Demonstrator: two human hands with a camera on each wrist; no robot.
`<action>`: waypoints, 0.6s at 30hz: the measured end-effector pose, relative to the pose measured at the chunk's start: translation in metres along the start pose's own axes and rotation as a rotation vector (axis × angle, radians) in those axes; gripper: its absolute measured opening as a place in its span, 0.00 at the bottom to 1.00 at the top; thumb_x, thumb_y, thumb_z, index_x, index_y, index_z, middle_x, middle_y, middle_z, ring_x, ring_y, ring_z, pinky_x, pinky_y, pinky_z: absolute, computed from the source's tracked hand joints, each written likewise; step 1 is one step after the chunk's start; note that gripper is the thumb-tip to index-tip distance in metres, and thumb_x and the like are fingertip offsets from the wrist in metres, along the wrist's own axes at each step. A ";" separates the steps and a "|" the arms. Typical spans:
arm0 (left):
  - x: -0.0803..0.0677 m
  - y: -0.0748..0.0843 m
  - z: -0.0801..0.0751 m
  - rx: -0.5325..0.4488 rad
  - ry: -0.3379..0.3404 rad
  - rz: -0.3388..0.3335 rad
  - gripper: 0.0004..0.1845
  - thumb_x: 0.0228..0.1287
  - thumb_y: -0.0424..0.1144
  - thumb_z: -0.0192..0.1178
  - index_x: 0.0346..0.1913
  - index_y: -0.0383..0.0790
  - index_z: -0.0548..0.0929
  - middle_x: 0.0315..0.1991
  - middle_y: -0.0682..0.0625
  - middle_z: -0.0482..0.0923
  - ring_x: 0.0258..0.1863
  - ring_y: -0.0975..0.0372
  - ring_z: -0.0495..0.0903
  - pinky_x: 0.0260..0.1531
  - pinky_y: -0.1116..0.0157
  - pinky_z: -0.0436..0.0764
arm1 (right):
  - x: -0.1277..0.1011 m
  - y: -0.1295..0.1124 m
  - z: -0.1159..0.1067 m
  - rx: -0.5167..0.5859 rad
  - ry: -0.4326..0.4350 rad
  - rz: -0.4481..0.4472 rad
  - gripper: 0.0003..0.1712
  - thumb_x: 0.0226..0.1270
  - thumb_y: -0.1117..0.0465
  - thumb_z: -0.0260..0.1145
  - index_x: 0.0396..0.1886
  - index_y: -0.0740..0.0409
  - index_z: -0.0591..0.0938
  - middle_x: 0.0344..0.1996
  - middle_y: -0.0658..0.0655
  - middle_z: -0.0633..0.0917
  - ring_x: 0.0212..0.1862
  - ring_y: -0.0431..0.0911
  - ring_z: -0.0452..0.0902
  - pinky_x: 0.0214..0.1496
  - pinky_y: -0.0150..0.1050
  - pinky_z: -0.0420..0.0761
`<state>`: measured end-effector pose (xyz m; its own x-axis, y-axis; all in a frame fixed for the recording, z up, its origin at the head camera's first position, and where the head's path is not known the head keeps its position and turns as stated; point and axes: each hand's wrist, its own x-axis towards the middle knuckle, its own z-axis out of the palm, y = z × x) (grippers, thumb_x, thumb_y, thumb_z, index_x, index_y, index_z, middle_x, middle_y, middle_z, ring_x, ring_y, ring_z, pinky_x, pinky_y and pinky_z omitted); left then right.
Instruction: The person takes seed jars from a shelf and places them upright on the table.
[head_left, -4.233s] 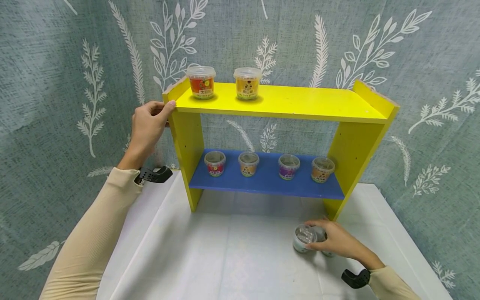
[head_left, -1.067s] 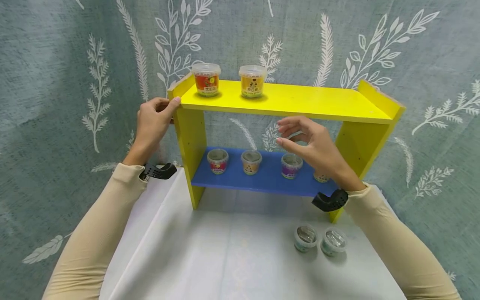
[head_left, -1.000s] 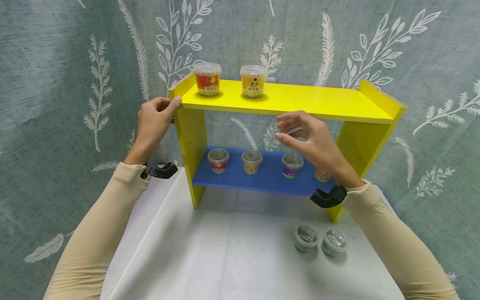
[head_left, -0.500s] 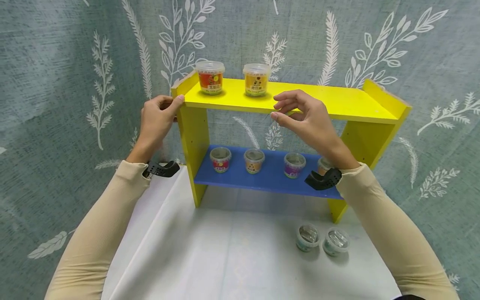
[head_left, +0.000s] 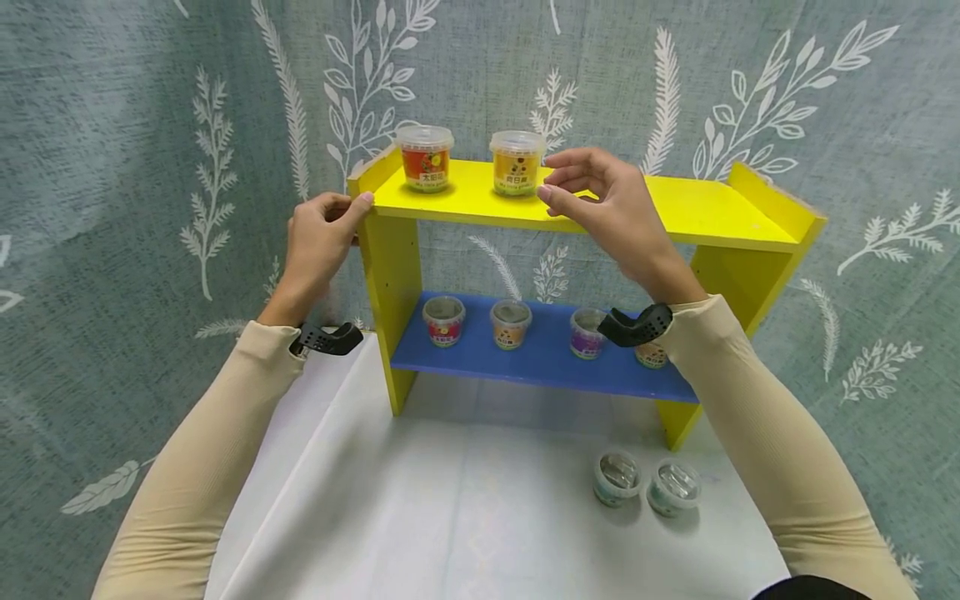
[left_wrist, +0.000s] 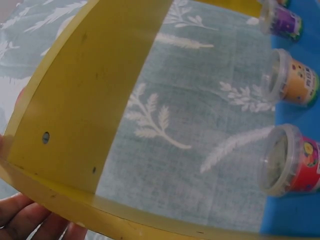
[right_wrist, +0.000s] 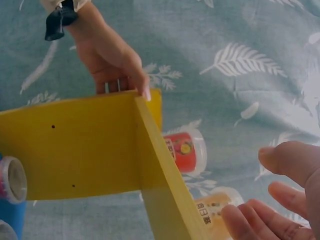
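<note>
A yellow shelf (head_left: 675,212) with a blue lower board (head_left: 540,367) stands on a white table. My left hand (head_left: 322,229) grips its top left corner, thumb on the edge; the right wrist view shows this left hand (right_wrist: 112,55) too. A red-labelled cup (head_left: 425,158) and a yellow-labelled cup (head_left: 516,162) stand on the top board. My right hand (head_left: 558,179) hovers just right of the yellow-labelled cup, fingers loosely curled, holding nothing. The right wrist view shows its fingers (right_wrist: 280,200) close to the yellow-labelled cup (right_wrist: 215,210).
Several small cups line the blue board, among them a red one (head_left: 443,321) and a purple one (head_left: 587,333); my right wrist partly hides the rightmost. Two clear-lidded cups (head_left: 617,477) (head_left: 672,487) sit on the white table (head_left: 450,517). A leaf-patterned curtain hangs behind.
My right hand has left the two cups on the table and risen past the blue board to the top board, beside the yellow-labelled cup. The left hand has kept its grip.
</note>
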<state>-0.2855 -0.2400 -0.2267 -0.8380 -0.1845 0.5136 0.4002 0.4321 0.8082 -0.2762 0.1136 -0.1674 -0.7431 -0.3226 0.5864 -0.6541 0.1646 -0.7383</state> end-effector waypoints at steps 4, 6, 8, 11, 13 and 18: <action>-0.001 0.001 0.000 0.005 0.001 0.011 0.31 0.71 0.61 0.61 0.57 0.35 0.84 0.46 0.47 0.83 0.39 0.62 0.80 0.39 0.71 0.81 | 0.008 -0.002 0.000 -0.076 0.020 0.047 0.27 0.69 0.54 0.74 0.64 0.56 0.79 0.52 0.58 0.82 0.52 0.51 0.81 0.55 0.41 0.83; -0.001 0.001 0.000 0.003 0.001 0.012 0.30 0.71 0.61 0.61 0.57 0.35 0.84 0.46 0.47 0.83 0.39 0.62 0.80 0.40 0.71 0.81 | 0.012 -0.003 -0.001 -0.106 0.030 0.075 0.29 0.68 0.52 0.74 0.66 0.54 0.78 0.54 0.57 0.82 0.54 0.49 0.80 0.56 0.43 0.82; -0.001 0.001 0.000 0.002 0.003 0.014 0.30 0.71 0.61 0.61 0.56 0.35 0.84 0.46 0.46 0.83 0.39 0.62 0.81 0.39 0.70 0.81 | 0.017 -0.003 -0.002 -0.139 0.040 0.102 0.31 0.68 0.50 0.74 0.68 0.52 0.77 0.56 0.57 0.81 0.57 0.48 0.78 0.57 0.44 0.81; 0.000 0.001 0.000 -0.002 0.003 0.017 0.30 0.71 0.60 0.61 0.57 0.35 0.84 0.46 0.46 0.83 0.39 0.62 0.81 0.39 0.71 0.81 | 0.023 -0.004 -0.004 -0.160 0.051 0.135 0.34 0.68 0.48 0.74 0.69 0.50 0.76 0.60 0.58 0.79 0.60 0.48 0.76 0.59 0.46 0.80; -0.001 0.001 0.001 -0.001 -0.001 0.017 0.31 0.71 0.60 0.61 0.57 0.34 0.84 0.46 0.46 0.83 0.39 0.62 0.81 0.39 0.71 0.81 | 0.027 -0.004 -0.005 -0.191 0.052 0.157 0.35 0.68 0.47 0.74 0.71 0.49 0.75 0.62 0.58 0.78 0.62 0.49 0.75 0.60 0.46 0.79; -0.002 0.001 -0.001 0.001 -0.001 0.011 0.31 0.71 0.61 0.61 0.58 0.35 0.84 0.46 0.46 0.83 0.40 0.62 0.81 0.39 0.71 0.81 | 0.040 -0.004 -0.004 -0.275 0.031 0.227 0.40 0.67 0.42 0.73 0.74 0.48 0.72 0.64 0.56 0.77 0.64 0.48 0.75 0.64 0.44 0.77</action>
<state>-0.2834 -0.2397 -0.2264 -0.8340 -0.1785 0.5222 0.4091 0.4351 0.8021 -0.3036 0.1034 -0.1395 -0.8752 -0.2209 0.4303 -0.4819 0.4751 -0.7362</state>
